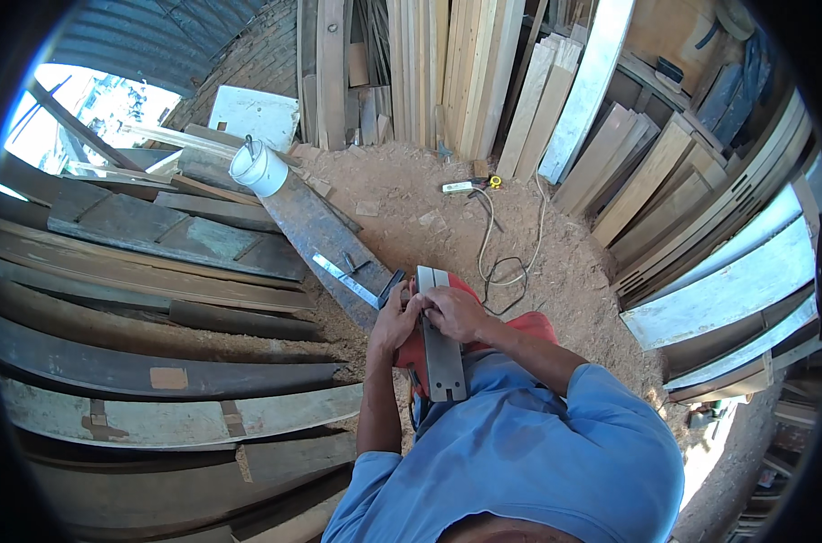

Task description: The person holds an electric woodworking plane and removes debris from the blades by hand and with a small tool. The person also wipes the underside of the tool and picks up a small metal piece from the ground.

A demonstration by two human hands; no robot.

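A red electric planer lies across my lap with its long grey metal sole facing up. My left hand is closed at the left edge of the planer, near the middle of its sole. From the right, my right hand bends over the sole, its fingertips meeting those of the left hand. Whatever small part the fingertips pinch is hidden. Just beyond my left hand, a try square with a metal blade and dark handle rests on a long narrow plank.
A white bucket stands at the plank's far end. On the shavings-covered ground lie a white power strip, a yellow tape measure and a looped cord. Stacked boards line the left; upright planks lean at the back and right.
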